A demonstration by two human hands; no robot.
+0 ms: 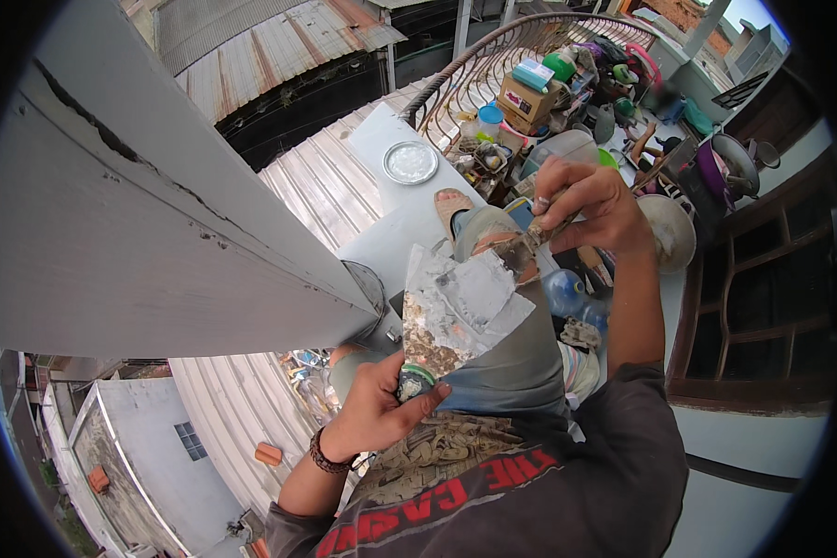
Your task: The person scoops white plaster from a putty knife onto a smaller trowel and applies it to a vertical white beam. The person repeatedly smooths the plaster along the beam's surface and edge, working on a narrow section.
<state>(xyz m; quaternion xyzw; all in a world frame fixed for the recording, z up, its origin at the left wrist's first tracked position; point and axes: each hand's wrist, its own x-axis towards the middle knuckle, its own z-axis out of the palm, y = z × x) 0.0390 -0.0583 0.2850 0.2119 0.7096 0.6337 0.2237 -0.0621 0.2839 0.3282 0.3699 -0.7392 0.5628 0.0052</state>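
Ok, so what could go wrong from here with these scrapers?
White paste could slip off the wide scraper in the left hand onto the trousers, since the blade sits over the legs.

The small scraper in the right hand might flick paste, as its blade is right by the load.

The round lid on the white ledge could get kicked, with the sandal so near.

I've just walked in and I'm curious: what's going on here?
A person's left grip holds a wide scraper by its handle, and the right grip holds a second scraper. Their blades overlap in view, with white paste on them. A cracked white pillar stands to the left; what looks like a round lid lies ahead.
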